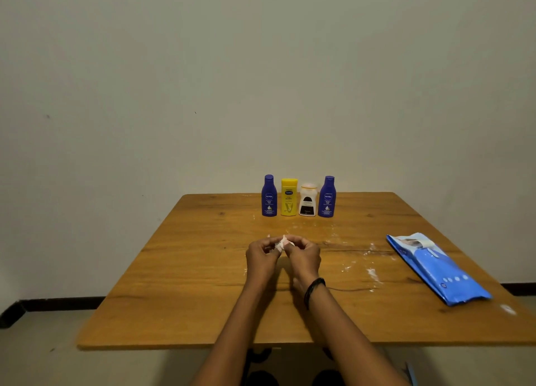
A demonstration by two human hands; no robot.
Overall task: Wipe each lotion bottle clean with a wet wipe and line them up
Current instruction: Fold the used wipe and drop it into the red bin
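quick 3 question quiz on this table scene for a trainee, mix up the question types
1. True or false: the yellow bottle stands between a blue Nivea bottle and the white bottle.
2. What do the left hand and the right hand pinch between them? A) a crumpled wipe B) a bottle cap C) a sponge
3. Fill in: ___ bottles stand upright in the row at the far edge of the table.

Key: 1 true; 2 A; 3 four.
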